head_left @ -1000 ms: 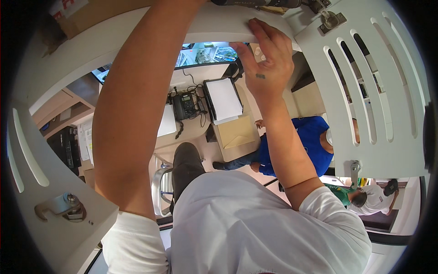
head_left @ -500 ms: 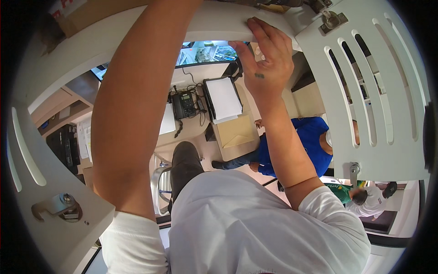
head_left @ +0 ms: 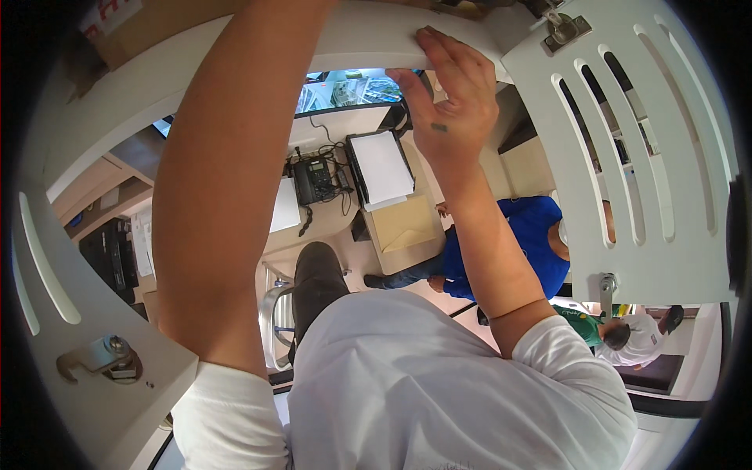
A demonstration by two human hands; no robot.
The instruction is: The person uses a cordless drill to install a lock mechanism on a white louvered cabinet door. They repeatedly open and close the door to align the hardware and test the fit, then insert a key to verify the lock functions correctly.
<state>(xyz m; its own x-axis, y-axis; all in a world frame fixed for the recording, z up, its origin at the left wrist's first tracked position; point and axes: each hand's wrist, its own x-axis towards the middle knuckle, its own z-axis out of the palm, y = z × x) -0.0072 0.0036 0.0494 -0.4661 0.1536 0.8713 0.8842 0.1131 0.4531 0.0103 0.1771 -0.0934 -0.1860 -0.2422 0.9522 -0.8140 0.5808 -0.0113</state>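
My right hand [head_left: 454,117] rests at the white cabinet's lower edge [head_left: 368,48], its fingers over the top and its thumb lower at the front, so the edge sits between them. My left forearm [head_left: 223,172] reaches up past the cabinet edge and leaves the picture at the top; that hand is out of sight, as is whatever it touches. To the right, a slotted white cabinet door [head_left: 654,274] hangs wide, with a metal latch [head_left: 607,288] at its lower edge. Another slotted door [head_left: 94,309] stands at the left, with a metal lock fitting [head_left: 115,359].
Below are a desk with a black telephone [head_left: 313,180], cables, a black paper tray [head_left: 382,168], a yellow envelope [head_left: 407,239] and a lit monitor [head_left: 352,90]. A person in blue [head_left: 525,239] is at the right, others farther off. A metal-framed chair [head_left: 272,321] stands beside my leg.
The view has shifted slightly. My left forearm sits a little farther left at the top, while my right hand keeps its place on the cabinet edge.
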